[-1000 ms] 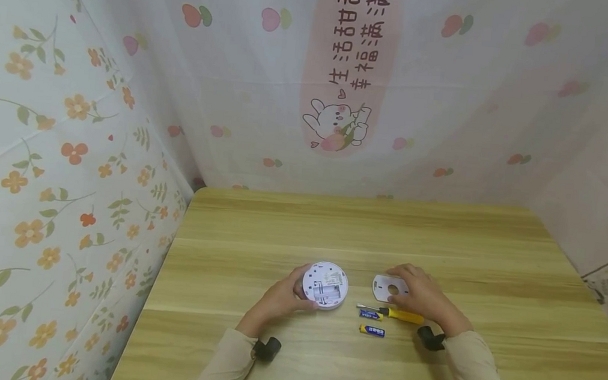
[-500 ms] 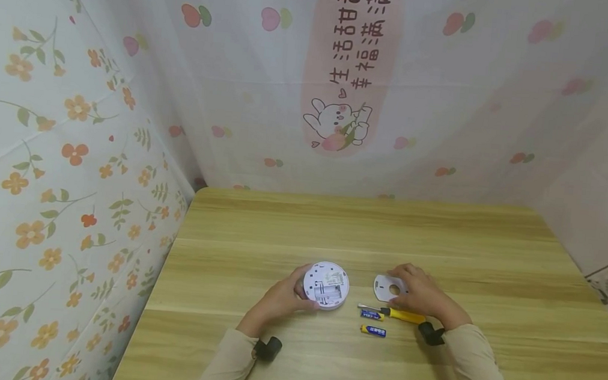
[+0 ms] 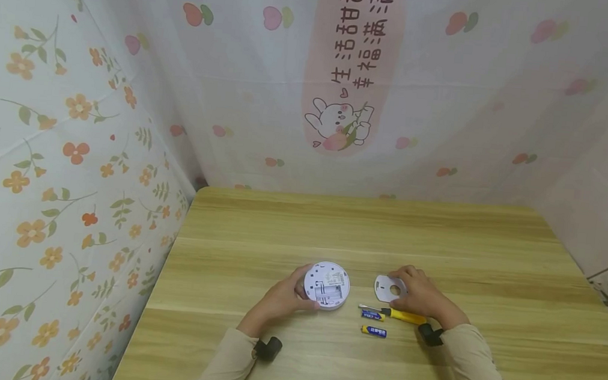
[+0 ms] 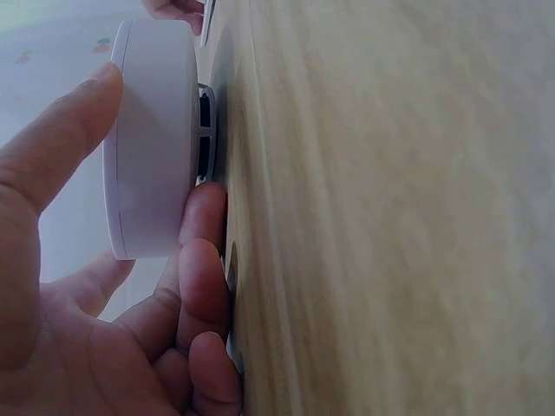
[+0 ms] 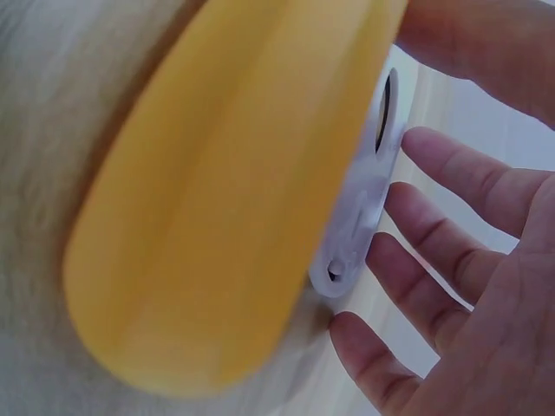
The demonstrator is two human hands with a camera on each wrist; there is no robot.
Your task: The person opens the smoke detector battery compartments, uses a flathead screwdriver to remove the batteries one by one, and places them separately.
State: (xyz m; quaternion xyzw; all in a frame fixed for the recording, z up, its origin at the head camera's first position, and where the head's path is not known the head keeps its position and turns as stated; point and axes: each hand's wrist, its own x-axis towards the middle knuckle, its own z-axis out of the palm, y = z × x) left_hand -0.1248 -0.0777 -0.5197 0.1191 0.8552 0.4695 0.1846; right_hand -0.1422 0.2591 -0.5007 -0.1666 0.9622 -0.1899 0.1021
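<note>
A round white smoke alarm [image 3: 326, 285] is held back up, its battery compartment [image 3: 329, 292] uncovered and bare of batteries. My left hand [image 3: 282, 300] grips its left side, the thumb on the upper rim and fingers tucked underneath in the left wrist view, just over the tabletop. To the right lies a white mounting plate [image 3: 382, 287] with a round hole. My right hand [image 3: 421, 294] arches over its right end, thumb at the near edge and fingers at the far edge. In the right wrist view, fingertips [image 5: 425, 143] meet the plate's face.
A yellow-handled screwdriver [image 3: 406, 316] lies just in front of the plate. Two blue-and-yellow batteries [image 3: 374, 331] rest nearby, one close against the screwdriver's shaft. The wooden table [image 3: 258, 222] backs onto a printed curtain [image 3: 227, 74].
Both hands keep their hold on the smoke alarm and the plate. The whole scene shifts very slightly in the view; the right hand moves hardly at all.
</note>
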